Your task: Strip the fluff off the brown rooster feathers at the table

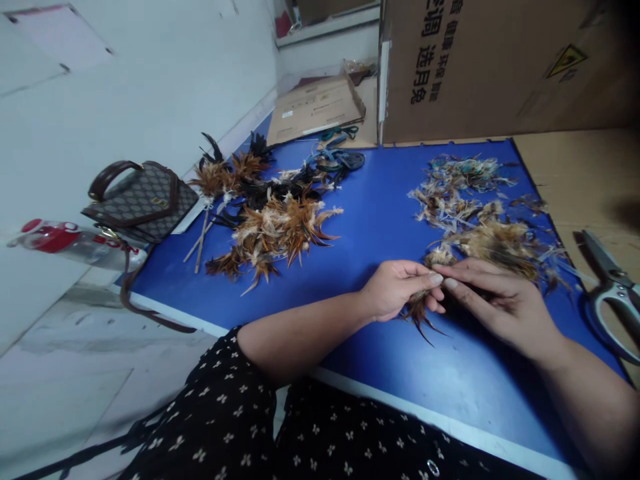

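Observation:
Over the blue tabletop [370,373], my left hand [400,288] is closed round a small bunch of brown feathers [419,313], its dark tips hanging below the fingers. My right hand [500,300] pinches at the top of the same bunch, thumb and forefinger meeting the left fingertips. What exactly lies between the right fingertips is hidden. Right behind the hands spreads a pile of loose tan feathers [500,243], with pale and teal feathers [465,175] farther back. To the left lies a heap of orange-brown feather bunches [280,227].
Scissors [613,287] lie at the right edge. Two feather-topped sticks [201,240], a patterned handbag [145,200] and a plastic bottle [75,243] are on the left. At the back are flat cardboard [315,107], a teal cord [340,153] and a large carton [500,67].

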`<action>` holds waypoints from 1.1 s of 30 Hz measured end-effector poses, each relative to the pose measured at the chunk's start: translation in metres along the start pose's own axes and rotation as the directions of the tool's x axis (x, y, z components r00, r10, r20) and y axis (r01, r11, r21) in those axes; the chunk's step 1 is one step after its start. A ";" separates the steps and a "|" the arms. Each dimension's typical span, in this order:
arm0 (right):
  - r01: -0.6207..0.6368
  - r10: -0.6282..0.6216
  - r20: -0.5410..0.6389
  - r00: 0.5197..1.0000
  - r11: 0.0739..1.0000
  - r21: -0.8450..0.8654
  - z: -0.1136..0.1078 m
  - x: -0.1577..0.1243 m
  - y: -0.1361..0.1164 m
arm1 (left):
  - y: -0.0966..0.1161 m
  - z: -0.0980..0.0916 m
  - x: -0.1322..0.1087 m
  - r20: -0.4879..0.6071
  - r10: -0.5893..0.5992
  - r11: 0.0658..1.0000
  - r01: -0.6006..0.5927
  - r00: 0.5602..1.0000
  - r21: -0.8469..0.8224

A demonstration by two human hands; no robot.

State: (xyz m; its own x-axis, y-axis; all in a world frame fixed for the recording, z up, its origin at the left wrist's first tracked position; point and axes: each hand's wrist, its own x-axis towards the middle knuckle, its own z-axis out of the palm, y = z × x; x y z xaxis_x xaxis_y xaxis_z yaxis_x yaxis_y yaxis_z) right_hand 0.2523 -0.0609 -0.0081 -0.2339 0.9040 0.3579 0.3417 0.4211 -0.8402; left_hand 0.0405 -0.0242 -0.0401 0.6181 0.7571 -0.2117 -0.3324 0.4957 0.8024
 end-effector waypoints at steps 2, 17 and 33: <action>-0.075 0.075 -0.007 0.997 0.997 0.017 -0.003 -0.001 0.002 | 0.002 0.000 -0.001 0.022 -0.014 1.000 0.014 1.000 0.005; -0.300 0.299 0.041 0.953 0.926 0.231 -0.001 0.001 0.000 | 0.009 0.000 -0.005 0.108 -0.131 0.990 0.125 0.985 0.064; -0.355 0.395 -0.053 0.917 0.870 0.343 0.002 0.000 0.001 | 0.024 0.001 0.002 -0.235 0.182 0.961 -0.223 0.955 -0.162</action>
State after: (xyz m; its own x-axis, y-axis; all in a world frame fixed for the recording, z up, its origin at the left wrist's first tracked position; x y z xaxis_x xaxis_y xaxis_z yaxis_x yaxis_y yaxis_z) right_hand 0.2505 -0.0607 -0.0094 -0.0310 0.9994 0.0180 0.0681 0.0201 -0.9975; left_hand 0.0343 -0.0116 -0.0202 0.3625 0.9130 -0.1871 -0.5725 0.3766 0.7283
